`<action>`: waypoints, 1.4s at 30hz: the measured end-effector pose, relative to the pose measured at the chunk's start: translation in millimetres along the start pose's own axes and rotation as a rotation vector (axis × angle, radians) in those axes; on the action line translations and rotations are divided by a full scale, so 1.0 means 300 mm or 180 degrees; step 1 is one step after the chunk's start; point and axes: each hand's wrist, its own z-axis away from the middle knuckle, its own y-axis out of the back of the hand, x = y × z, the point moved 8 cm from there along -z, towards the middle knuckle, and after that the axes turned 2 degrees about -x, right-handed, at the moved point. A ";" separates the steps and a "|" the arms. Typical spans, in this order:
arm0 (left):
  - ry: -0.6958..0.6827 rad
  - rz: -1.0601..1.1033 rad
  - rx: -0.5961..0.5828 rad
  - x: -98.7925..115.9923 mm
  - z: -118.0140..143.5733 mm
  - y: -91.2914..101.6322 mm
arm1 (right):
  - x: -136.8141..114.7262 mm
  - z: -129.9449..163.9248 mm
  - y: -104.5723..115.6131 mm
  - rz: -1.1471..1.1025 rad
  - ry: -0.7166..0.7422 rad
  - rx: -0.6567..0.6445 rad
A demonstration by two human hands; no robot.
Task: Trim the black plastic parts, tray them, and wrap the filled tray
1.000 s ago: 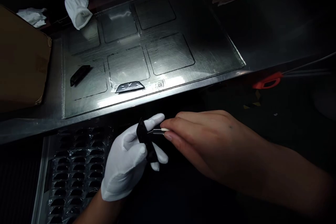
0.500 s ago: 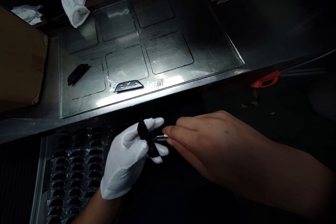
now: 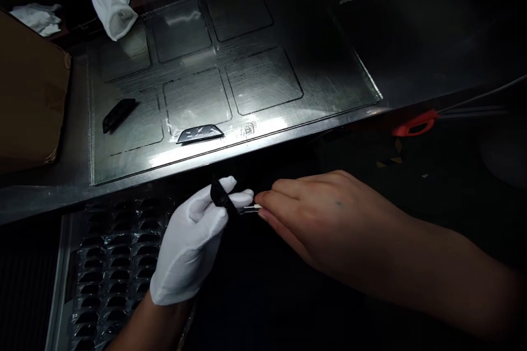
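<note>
My left hand (image 3: 187, 247), in a white glove, is closed on a small black plastic part (image 3: 223, 197), holding it tilted between thumb and fingers below the table edge. My bare right hand (image 3: 304, 214) pinches tweezers (image 3: 249, 209); their thin metal prongs reach the right edge of the black part. A small white bit shows at the right fingertips; I cannot tell what it is. Two similar black parts lie on the table: one with shiny film (image 3: 200, 134) near the front edge, another (image 3: 119, 114) farther left.
A metal table (image 3: 329, 96) bears a clear sheet with dark outlined rectangles. On the left stands a cardboard box (image 3: 31, 93); behind lies a white glove (image 3: 113, 3). Below left, a plastic tray (image 3: 105, 285) holds rows of black parts. A red handle (image 3: 415, 123) hangs at the right edge.
Both hands have shifted slightly left and up with the black part and the tweezers. The left fingers have drawn in behind the part. The view has moved a little.
</note>
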 end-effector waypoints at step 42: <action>0.0378 0.0507 0.0905 -0.112 -0.013 0.081 | 0.448 -0.040 0.223 0.0352 -0.0959 0.2654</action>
